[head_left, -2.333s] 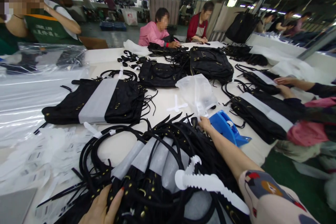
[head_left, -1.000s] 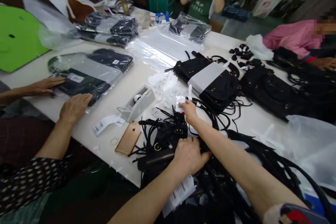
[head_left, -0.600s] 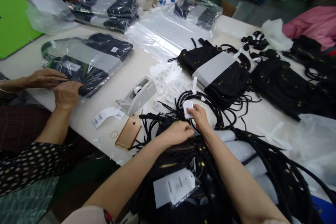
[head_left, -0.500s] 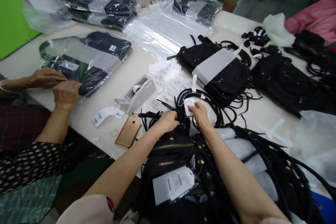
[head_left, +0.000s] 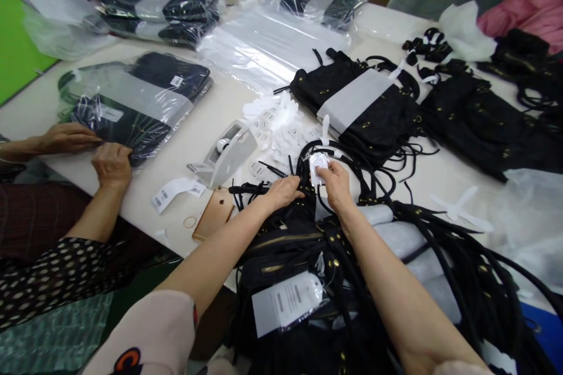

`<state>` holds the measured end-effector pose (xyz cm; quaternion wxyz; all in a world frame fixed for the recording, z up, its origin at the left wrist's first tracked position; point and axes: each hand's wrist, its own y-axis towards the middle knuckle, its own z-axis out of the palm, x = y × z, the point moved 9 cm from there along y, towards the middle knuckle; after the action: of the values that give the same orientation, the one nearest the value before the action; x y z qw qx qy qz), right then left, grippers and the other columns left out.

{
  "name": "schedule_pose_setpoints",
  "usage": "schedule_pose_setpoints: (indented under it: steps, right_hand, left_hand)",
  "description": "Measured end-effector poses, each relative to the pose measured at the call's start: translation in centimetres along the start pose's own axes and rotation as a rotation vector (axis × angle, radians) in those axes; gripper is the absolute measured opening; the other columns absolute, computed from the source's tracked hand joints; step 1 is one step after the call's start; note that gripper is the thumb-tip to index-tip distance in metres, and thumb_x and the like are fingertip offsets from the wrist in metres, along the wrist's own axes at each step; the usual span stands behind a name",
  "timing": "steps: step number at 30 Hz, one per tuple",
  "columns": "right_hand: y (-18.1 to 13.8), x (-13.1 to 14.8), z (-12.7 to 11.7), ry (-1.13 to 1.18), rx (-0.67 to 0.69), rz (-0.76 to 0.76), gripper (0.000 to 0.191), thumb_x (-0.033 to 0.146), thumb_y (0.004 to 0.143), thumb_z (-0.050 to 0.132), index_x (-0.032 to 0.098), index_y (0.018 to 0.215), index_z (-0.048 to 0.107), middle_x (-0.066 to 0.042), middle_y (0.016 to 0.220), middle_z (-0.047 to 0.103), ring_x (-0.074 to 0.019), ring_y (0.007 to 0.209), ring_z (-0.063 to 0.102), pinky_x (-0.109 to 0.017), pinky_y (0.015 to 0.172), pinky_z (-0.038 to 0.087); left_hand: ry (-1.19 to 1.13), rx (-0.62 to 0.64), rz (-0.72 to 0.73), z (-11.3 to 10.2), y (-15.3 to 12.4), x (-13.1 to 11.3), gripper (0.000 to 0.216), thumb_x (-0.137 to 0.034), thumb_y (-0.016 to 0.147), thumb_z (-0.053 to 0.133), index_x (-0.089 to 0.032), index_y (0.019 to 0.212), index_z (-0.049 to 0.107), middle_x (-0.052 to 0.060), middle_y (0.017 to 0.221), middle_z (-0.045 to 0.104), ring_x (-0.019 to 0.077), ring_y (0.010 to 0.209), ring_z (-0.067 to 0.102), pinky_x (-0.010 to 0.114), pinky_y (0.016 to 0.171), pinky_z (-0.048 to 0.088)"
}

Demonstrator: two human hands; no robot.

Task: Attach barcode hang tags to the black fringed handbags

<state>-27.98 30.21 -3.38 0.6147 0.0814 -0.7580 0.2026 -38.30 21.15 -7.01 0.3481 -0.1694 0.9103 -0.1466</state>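
Observation:
A black bag (head_left: 281,240) with brass zippers lies before me. My left hand (head_left: 285,192) pinches its upper edge near the straps. In my right hand (head_left: 335,183) is a small white packet (head_left: 317,165), held between thumb and fingers just above the bag. A white hang tag (head_left: 288,303) rests on the bag's front. Black looped handles (head_left: 352,152) curve around beyond my right hand. Left of my left hand are a grey tape dispenser (head_left: 224,155) and a gold phone (head_left: 213,214). A pile of white tags (head_left: 279,126) lies behind.
On the left, a co-worker's hands (head_left: 112,167) touch a plastic-wrapped bag (head_left: 149,94). Black bags with a paper band (head_left: 356,99) lie ahead. Clear plastic sleeves (head_left: 268,41) spread at the back. More black bags (head_left: 488,123) lie right, near translucent wrapping (head_left: 528,222).
My right hand keeps hold of the white packet, which now sits slightly lower against the handles. My left hand stays at the bag. The camera view has shifted slightly.

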Motion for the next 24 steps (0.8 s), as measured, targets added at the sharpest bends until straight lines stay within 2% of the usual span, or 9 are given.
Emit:
schedule_pose_setpoints:
  steps: [5,8,10,12,15,17,19,21,24]
  right_hand:
    - [-0.1,-0.4,0.0,-0.033,0.067,0.075,0.012,0.028,0.058,0.055,0.018,0.065,0.054,0.005,0.052,0.049,-0.0105,0.048,0.045,-0.022,0.045,0.035]
    - [-0.5,-1.2,0.5,-0.078,0.194,0.199,0.009,0.022,0.054,0.056,0.018,0.062,0.055,0.005,0.048,0.051,-0.0113,0.046,0.047,-0.022,0.042,0.035]
    - [-0.9,-1.7,0.9,-0.077,0.274,0.286,0.011,0.019,0.052,0.057,0.017,0.063,0.056,0.004,0.046,0.052,-0.0120,0.044,0.048,-0.022,0.040,0.035]
    - [-1.2,-1.9,1.1,-0.048,0.333,0.342,0.013,0.018,0.050,0.058,0.016,0.063,0.056,0.004,0.046,0.053,-0.0119,0.043,0.049,-0.021,0.039,0.035]
    - [-1.5,-1.7,1.5,0.025,0.378,0.382,0.013,0.016,0.049,0.058,0.016,0.062,0.057,0.003,0.046,0.054,-0.0110,0.041,0.049,-0.021,0.038,0.036]
    - [-1.7,-1.6,1.6,0.068,0.390,0.409,0.015,0.015,0.048,0.059,0.015,0.062,0.057,0.003,0.046,0.055,-0.0112,0.040,0.049,-0.021,0.038,0.038]
    - [-1.7,-1.5,1.6,0.089,0.390,0.419,0.016,0.015,0.047,0.059,0.015,0.063,0.057,0.003,0.046,0.055,-0.0118,0.040,0.050,-0.022,0.037,0.039]
    - [-1.6,-1.3,1.5,0.095,0.384,0.411,0.016,0.015,0.048,0.058,0.014,0.064,0.057,0.002,0.046,0.056,-0.0119,0.039,0.050,-0.021,0.036,0.038]
    - [-1.6,-1.1,1.4,0.095,0.382,0.396,0.014,0.015,0.050,0.057,0.014,0.063,0.056,0.001,0.046,0.056,-0.0108,0.037,0.048,-0.020,0.034,0.034]
  left_hand:
    - [-0.166,-0.023,-0.112,0.6,2.7,2.0,0.030,-0.030,0.053,0.074,-0.018,0.077,0.060,-0.001,0.068,0.060,0.0170,0.072,0.057,0.026,0.064,0.042]
    - [-0.312,-0.020,-0.139,0.5,2.8,2.5,0.025,-0.022,0.052,0.074,-0.014,0.072,0.061,-0.001,0.060,0.059,0.0127,0.058,0.055,0.023,0.054,0.041]
    - [-0.407,-0.023,-0.153,-0.3,2.3,2.6,0.021,-0.016,0.057,0.068,-0.012,0.076,0.062,-0.001,0.060,0.060,0.0095,0.050,0.052,0.020,0.049,0.040]
    - [-0.486,-0.061,-0.167,-1.7,1.7,2.6,0.024,-0.011,0.062,0.059,-0.011,0.086,0.061,0.002,0.069,0.063,0.0063,0.046,0.050,0.018,0.044,0.037]
    - [-0.746,-0.146,-0.112,-4.0,1.0,1.7,0.043,-0.003,0.061,0.048,-0.013,0.102,0.056,0.006,0.097,0.064,0.0026,0.044,0.049,0.017,0.041,0.035]
    - [-0.960,-0.100,-0.036,-4.3,0.7,0.5,0.054,-0.001,0.055,0.046,-0.016,0.106,0.054,0.006,0.106,0.061,0.0024,0.042,0.050,0.017,0.040,0.036]
    - [-1.055,0.030,-0.005,-3.3,0.5,-0.7,0.053,-0.001,0.053,0.047,-0.015,0.103,0.056,0.004,0.094,0.064,0.0041,0.042,0.051,0.018,0.040,0.035]
    - [-1.042,0.127,-0.013,-2.1,0.2,-1.2,0.041,-0.003,0.054,0.051,-0.011,0.094,0.059,0.002,0.072,0.064,0.0055,0.040,0.049,0.018,0.039,0.033]
    - [-1.009,0.114,-0.023,-1.6,-0.1,-0.7,0.019,-0.008,0.057,0.058,-0.009,0.077,0.060,-0.002,0.052,0.057,0.0038,0.036,0.043,0.017,0.037,0.027]
